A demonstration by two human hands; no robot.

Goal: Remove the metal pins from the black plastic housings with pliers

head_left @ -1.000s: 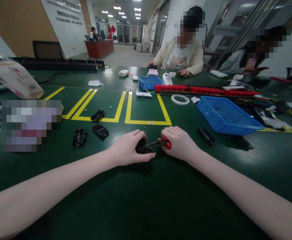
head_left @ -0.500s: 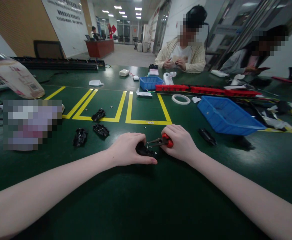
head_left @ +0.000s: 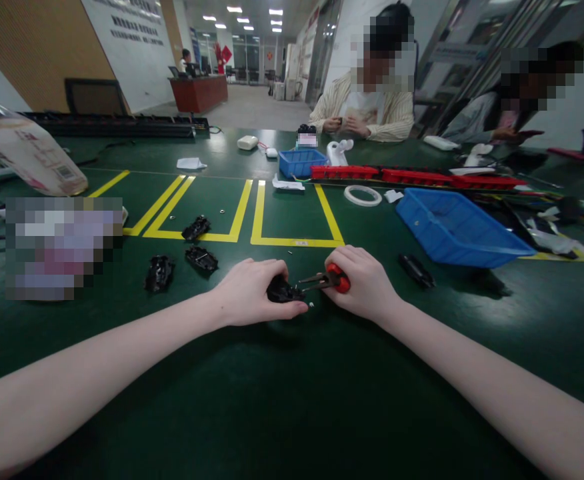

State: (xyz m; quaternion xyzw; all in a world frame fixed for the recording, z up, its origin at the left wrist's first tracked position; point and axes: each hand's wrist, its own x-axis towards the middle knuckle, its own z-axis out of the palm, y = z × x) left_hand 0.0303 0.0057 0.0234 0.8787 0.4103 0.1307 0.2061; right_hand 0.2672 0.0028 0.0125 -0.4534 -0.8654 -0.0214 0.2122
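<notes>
My left hand (head_left: 252, 293) is closed round a small black plastic part (head_left: 280, 291) that rests on the green table (head_left: 292, 387). My right hand (head_left: 365, 283) grips a red-handled screwdriver (head_left: 328, 281), and its metal shaft points left into the black part. Both hands sit close together just below a yellow taped box (head_left: 292, 217). A tiny pale speck, perhaps a screw (head_left: 311, 305), lies on the table by my left thumb.
Three more black parts (head_left: 159, 273) (head_left: 201, 259) (head_left: 195, 229) lie to the left. Another black part (head_left: 416, 270) and a large blue bin (head_left: 457, 228) sit to the right. Farther back are a small blue bin (head_left: 299, 163), red strips (head_left: 412, 177) and a white ring (head_left: 363, 195). Two people sit across the table.
My right hand has tilted the screwdriver and shifted slightly right; my left hand turned the black part a little. The person opposite brought both hands together near the chest.
</notes>
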